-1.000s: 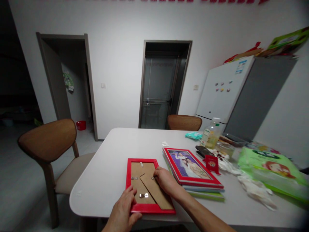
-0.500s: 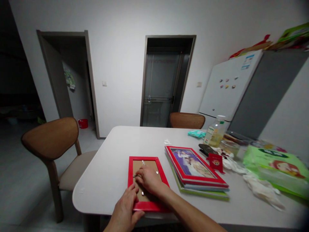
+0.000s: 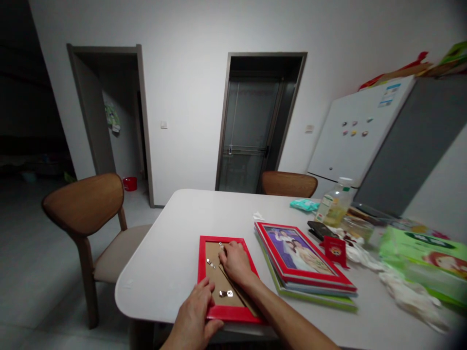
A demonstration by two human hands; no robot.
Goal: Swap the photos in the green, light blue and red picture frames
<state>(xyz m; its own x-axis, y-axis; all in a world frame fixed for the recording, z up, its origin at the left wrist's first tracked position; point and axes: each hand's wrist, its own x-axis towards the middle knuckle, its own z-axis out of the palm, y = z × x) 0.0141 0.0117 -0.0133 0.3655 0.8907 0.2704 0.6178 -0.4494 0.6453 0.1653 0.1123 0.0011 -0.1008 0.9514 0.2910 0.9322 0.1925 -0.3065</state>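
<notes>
A red picture frame (image 3: 201, 262) lies face down on the white table, its brown backing board (image 3: 219, 279) showing. My left hand (image 3: 195, 308) grips the frame's lower left corner, fingers over the left edge and thumb along the bottom. At the top of the board, the fingers of my right hand (image 3: 235, 261) are closed at a small metal clip (image 3: 221, 246), partly hidden by them. Another metal clip (image 3: 210, 263) sits slantwise near the left side, and a third metal clip (image 3: 225, 293) lies near the bottom. My right forearm covers the frame's right side.
To the right is a stack of frames topped by a red-framed photo (image 3: 299, 250). Beyond it are a black phone (image 3: 321, 229), a red booklet (image 3: 335, 250), a bottle (image 3: 335, 201), crumpled tissues (image 3: 412, 291) and a green tissue pack (image 3: 426, 257). A wooden chair (image 3: 87, 199) stands left.
My right hand has gone from the left-side clip to the top clip. The left clip and bottom clip now show more fully. My left hand stays at the frame's corner; the view has shifted slightly.
</notes>
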